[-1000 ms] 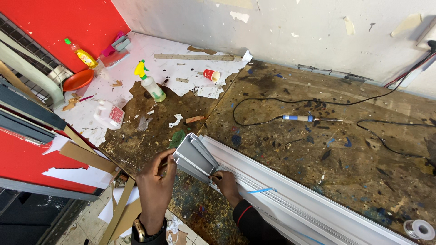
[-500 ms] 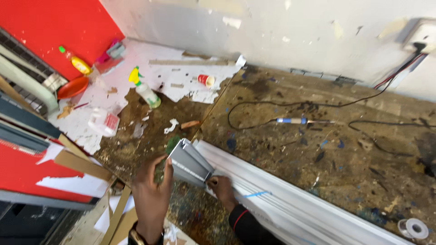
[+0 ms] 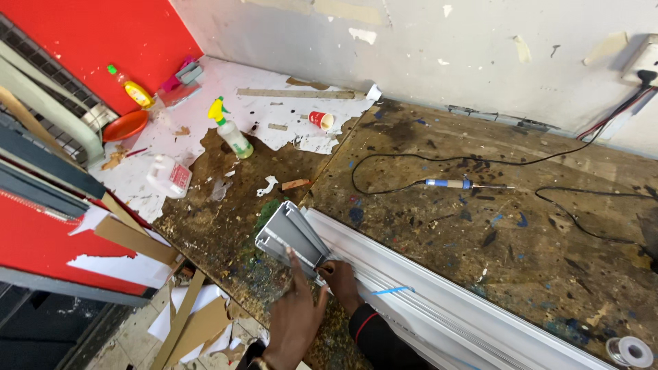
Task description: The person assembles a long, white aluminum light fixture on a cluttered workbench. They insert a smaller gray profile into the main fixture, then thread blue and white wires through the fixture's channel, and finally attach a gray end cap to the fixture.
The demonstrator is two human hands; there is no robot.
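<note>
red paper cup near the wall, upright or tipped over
Tipped over: the red paper cup lies on its side on the white sheet, its open mouth facing right.

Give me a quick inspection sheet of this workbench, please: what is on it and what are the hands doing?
Surface: worn workbench, paint-flecked, white covering peeling at left.
Job's things: long grey metal profile lying diagonally, its end at the near edge.
Clutter: spray bottle, red cup, orange bowl, solder reel.
Hands: left hand and right hand both on the profile's end.
Cables: black cable to soldering iron.
Surroundings: patched wall, red panel.
</note>
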